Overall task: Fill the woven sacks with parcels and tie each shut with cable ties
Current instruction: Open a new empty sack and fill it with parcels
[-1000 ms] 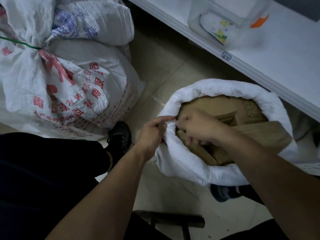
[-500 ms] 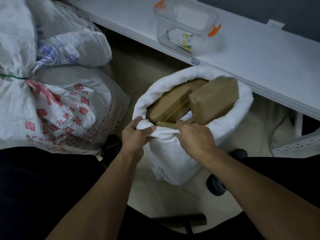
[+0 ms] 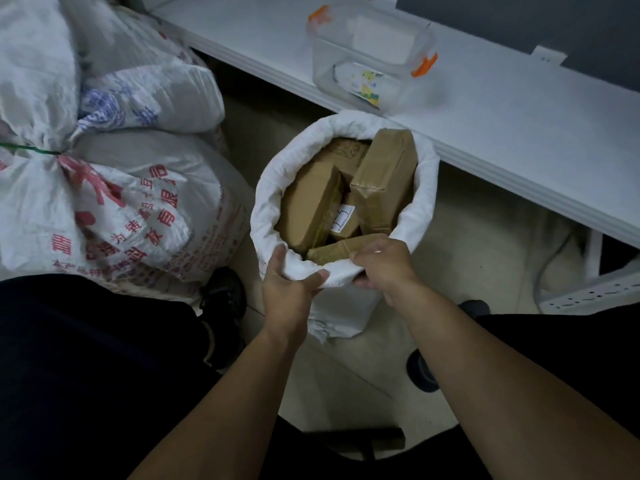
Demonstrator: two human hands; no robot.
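Gripping the near rolled rim of the open woven sack [image 3: 420, 188] with left hand [image 3: 285, 289] and right hand [image 3: 384, 265], fingers curled around fabric; standing on the floor, holding brown parcels [image 3: 384, 174]; lying behind on the left, 1 tied sack [image 3: 138, 209]; sitting farthest on the white shelf [image 3: 519, 109], a clear container [image 3: 370, 60].

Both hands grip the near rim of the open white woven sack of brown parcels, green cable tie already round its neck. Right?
Not quite. Head view: left hand and right hand grip the open white woven sack, but the green cable tie binds the red-printed white sack beside it.
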